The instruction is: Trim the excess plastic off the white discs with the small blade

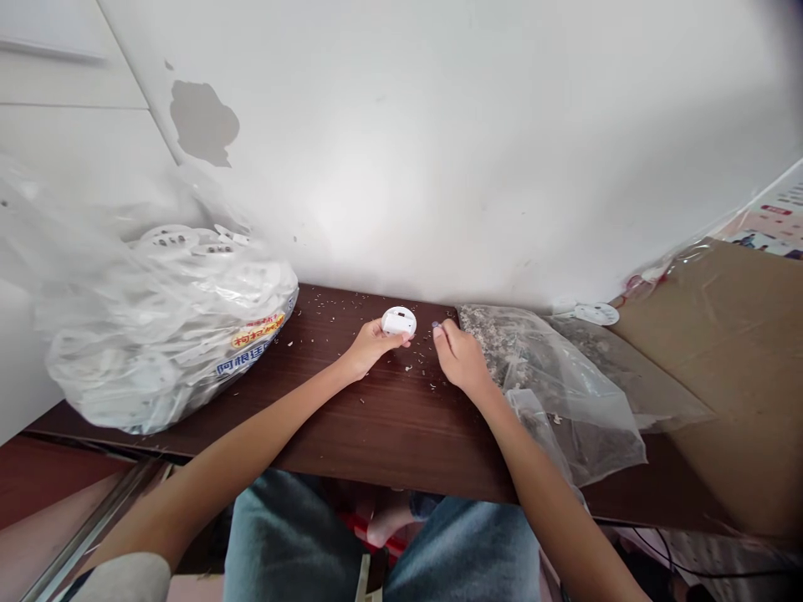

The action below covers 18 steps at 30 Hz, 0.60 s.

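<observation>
A round white plastic disc (397, 319) with a raised block and a small dark slot is held over the table. My left hand (371, 347) grips its lower edge, thumb across the front. Just right of it, apart from the disc, my right hand (461, 355) is closed, thumb and index finger pinching a small item (437, 325) too small to name. Small pale bits of scrap lie on the brown tabletop (376, 418) beneath and around both hands.
On the left stands a big clear plastic bag (169, 334) full of white plastic parts. At right lies a clear bag (565, 376) with small greyish pieces, next to a cardboard box (740, 359). Another white round part (597, 313) rests behind it. A white wall (439, 167) rises behind.
</observation>
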Motion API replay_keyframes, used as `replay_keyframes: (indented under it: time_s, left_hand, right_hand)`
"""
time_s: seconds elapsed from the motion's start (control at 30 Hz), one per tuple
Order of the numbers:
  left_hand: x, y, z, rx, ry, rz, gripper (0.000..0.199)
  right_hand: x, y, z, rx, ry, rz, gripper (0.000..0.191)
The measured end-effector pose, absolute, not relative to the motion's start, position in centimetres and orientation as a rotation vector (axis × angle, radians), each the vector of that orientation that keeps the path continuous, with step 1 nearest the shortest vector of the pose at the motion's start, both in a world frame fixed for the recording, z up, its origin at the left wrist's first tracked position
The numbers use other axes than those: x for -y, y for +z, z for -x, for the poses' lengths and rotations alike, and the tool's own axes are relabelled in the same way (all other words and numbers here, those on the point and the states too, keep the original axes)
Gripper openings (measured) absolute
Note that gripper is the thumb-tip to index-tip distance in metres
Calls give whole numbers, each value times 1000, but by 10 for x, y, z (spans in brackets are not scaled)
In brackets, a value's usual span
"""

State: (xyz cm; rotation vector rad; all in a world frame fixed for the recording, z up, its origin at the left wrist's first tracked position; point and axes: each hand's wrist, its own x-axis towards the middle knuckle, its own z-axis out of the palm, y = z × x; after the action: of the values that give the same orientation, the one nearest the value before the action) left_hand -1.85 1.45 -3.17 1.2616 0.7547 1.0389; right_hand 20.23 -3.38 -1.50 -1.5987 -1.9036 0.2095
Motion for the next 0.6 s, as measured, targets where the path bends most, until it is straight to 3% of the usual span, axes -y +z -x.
replay_keyframes:
  time_s: [0.23,0.4,0.6]
  left_hand:
    - [-10,-25,25,-861,917,-1656,40]
    - [-8,-27,31,-814,811,-2617,15]
    - [-13,-35,32,-758,773,-2926,14]
  right_hand:
    - [23,2,-242,1374,92,1943,51]
    - [22,3,-248,1573,-39,2161,37]
    - [26,1,-232,1830,-81,2306,34]
